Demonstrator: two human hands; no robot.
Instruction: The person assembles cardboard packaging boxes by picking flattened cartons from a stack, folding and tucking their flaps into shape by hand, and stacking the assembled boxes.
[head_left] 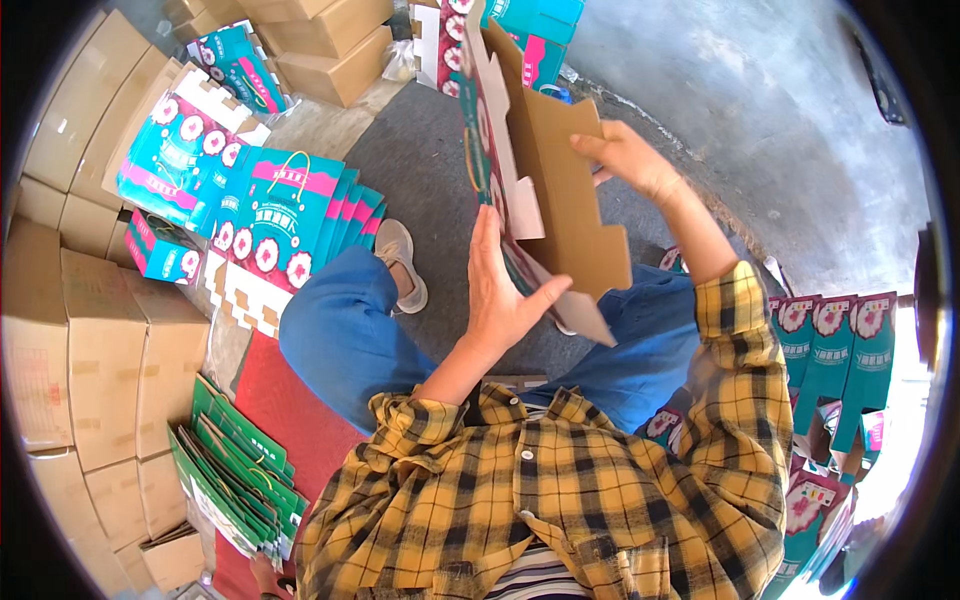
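Directly beyond the plaid shirt (480, 470) and the blue trousers (335, 325), both hands were positioned at a partly folded cardboard box (545, 130), held up above the floor between the spread knees.

The left hand (497, 290) was the nearer of the two. Its fingers lay flat and together, the thumb spread well apart, and it appeared to be pressed against the printed outer side without gripping it. The right hand (632, 160) was farther out, clamped on the free edge of the brown panel (565, 200), with the thumb on the inner face; the fingers were partly hidden behind it.

The governing relation was the box's position between the hands: printed side toward the left hand, brown panel toward the right. Its long axis ran away from the body, tilted slightly leftward at the far end. Relative to the left hand, the box extended forward and to the right; relative to the right hand, it lay to the left.

Farther out, a dark mat (420, 150) covered the floor. Teal boxes (275, 215) were stacked beyond the left knee, and brown cartons (335, 65) stood behind them.
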